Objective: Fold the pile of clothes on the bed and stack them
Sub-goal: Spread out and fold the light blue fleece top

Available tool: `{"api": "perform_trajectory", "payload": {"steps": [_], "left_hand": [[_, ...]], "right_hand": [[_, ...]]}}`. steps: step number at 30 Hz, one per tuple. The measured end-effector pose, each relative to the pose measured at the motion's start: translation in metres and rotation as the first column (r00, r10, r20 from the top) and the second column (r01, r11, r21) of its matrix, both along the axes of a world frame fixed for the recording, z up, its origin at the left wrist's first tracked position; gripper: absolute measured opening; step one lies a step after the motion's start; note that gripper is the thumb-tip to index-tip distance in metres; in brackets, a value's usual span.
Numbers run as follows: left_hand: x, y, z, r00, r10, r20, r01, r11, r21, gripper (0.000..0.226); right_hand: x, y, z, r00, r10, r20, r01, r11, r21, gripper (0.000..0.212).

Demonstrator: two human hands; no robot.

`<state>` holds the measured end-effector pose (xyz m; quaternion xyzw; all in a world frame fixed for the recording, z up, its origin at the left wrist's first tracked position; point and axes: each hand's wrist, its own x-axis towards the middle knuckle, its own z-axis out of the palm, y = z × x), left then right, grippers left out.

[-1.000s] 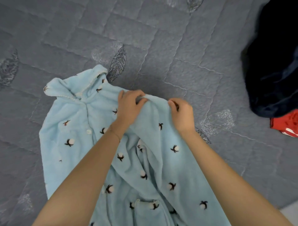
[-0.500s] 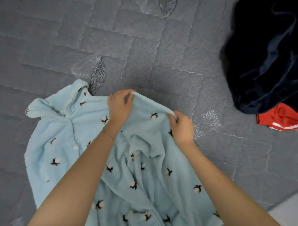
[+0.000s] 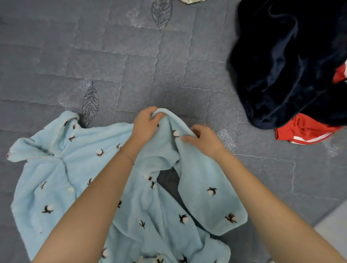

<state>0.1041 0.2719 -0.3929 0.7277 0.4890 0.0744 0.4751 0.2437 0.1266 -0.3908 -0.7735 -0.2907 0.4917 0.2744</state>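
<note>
Head view, light blue top (image 3: pixel 62 180): it lies spread on the bed (image 3: pixel 131 56) in front of me, collar to the left. Its right part is lifted and bunched between my hands.
Head view, left hand (image 3: pixel 146 127): my fingers (image 3: pixel 151 112) are curled over the raised edge of the top and grip it.
Head view, right hand (image 3: pixel 204 139): it pinches the same fleece just beside the left hand, thumb against the cloth.
Head view, pile: a dark navy garment (image 3: pixel 285 65) lies crumpled well apart to the right. A red garment (image 3: pixel 304 131) pokes out from under it.
Progress, done: I see no folded piece and no stack anywhere, so I judge the task is at its start.
Progress, in hand: I am probably straightening the top or making its first fold. No clean fold lies flat yet.
Progress, left: finish this top, then fold the navy and red pieces, then stack them all.
Count, garments: one blue, one navy. Red shows in two patches, and I cannot tell whether that is one piece or two.
Count, hands: two, both holding the blue top.
Count, unclear: a pale scrap (image 3: pixel 189 1) at the top edge is too cut off to name.
</note>
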Motion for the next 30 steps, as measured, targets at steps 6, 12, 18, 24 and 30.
{"api": "perform_trajectory", "payload": {"steps": [6,12,18,24,30], "left_hand": [[0.019,-0.011,0.003,0.905,-0.266,-0.331,0.312,0.946,0.091,0.014],[0.063,-0.042,0.013,0.89,-0.453,-0.049,0.447,0.89,-0.091,0.014],[0.082,-0.042,0.007,0.996,-0.073,0.061,0.079,0.99,-0.113,0.025],[0.089,-0.052,-0.003,0.998,0.039,-0.04,-0.04,0.999,-0.027,0.025],[0.093,-0.066,-0.002,0.985,0.086,-0.151,-0.057,0.981,0.187,0.02]], "right_hand": [[0.025,-0.029,-0.005,0.995,-0.057,0.079,0.066,0.99,-0.124,0.028],[0.058,-0.028,0.013,0.988,-0.03,0.152,0.016,0.995,0.097,0.025],[0.085,-0.051,0.015,0.999,-0.004,0.034,0.005,0.999,-0.047,0.045],[0.111,-0.074,0.026,0.936,0.023,0.35,0.048,0.98,-0.195,0.057],[0.136,-0.058,0.034,0.761,-0.005,0.648,0.11,0.986,-0.121,0.027]]}}
